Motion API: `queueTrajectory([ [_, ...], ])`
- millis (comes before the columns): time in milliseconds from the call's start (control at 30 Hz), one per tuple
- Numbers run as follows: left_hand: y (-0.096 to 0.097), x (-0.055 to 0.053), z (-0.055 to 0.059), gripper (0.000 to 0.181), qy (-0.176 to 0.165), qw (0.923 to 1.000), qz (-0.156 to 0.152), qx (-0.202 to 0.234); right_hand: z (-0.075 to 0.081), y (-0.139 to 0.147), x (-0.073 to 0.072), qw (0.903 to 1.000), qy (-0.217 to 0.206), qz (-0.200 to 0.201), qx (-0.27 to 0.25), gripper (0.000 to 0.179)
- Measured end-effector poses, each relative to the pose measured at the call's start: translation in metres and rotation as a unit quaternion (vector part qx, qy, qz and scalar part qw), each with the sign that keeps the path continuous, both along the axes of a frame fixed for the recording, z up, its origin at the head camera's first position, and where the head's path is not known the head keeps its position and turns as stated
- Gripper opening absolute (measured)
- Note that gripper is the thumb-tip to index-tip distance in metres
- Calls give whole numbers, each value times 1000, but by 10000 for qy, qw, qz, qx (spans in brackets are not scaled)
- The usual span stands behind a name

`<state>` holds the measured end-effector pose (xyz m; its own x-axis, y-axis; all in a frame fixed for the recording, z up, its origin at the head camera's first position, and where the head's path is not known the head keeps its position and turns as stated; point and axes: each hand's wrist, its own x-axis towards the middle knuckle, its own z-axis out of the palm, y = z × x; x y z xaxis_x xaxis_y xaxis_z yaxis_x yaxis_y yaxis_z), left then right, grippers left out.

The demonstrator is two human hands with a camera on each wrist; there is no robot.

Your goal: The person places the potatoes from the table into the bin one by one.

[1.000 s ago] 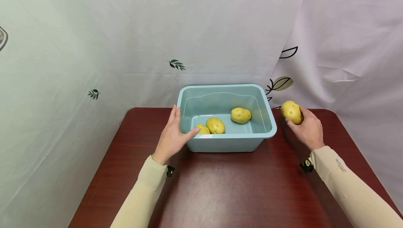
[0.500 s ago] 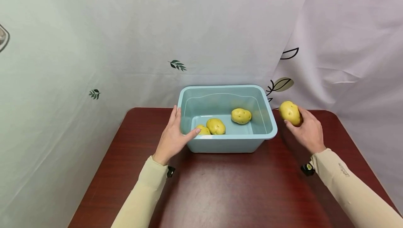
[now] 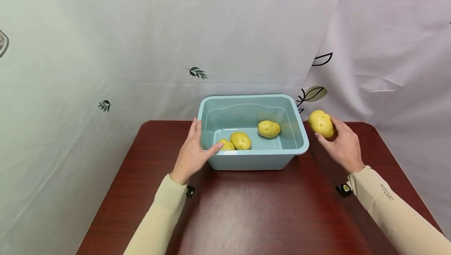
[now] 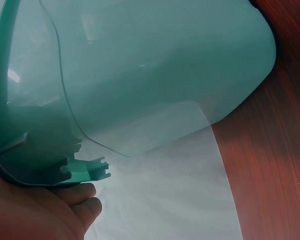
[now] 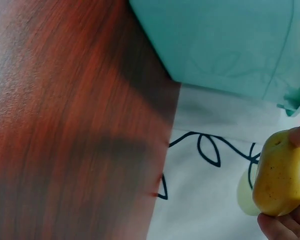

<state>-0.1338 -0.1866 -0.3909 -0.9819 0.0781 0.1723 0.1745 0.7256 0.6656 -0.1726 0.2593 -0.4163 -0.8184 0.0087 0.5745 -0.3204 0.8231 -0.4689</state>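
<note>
My right hand point(image 3: 343, 145) holds a yellow potato point(image 3: 321, 124) in the air, just right of the light blue tub point(image 3: 253, 161). In the right wrist view its fingertips press against both ends of the potato point(image 5: 281, 175). My left hand point(image 3: 193, 155) rests at the tub's front left corner, fingers straight along the left side and thumb across the front rim. From the left wrist, the fingertips point(image 4: 87, 205) show just beneath the tub's rim. Inside the tub lie one potato point(image 3: 269, 129) at the right and another point(image 3: 241, 140) left of the middle. A third potato point(image 3: 227, 144) is partly hidden by my thumb and the rim.
The tub stands toward the back of a dark red wooden table point(image 3: 239, 208). A pale curtain point(image 3: 246, 32) with printed leaves hangs right behind and beside the table. The tub's walls rise well above the potatoes inside.
My right hand has brought the potato slightly to the left and up, closer to the tub's right rim. The left hand, the tub and the potatoes in it stay put.
</note>
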Motion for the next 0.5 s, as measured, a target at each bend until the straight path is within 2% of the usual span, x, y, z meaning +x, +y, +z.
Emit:
queueTrajectory([
  [500, 0, 0, 0, 112, -51, 10000, 28, -9, 15, -11, 8, 9995, 267, 177, -80, 68],
])
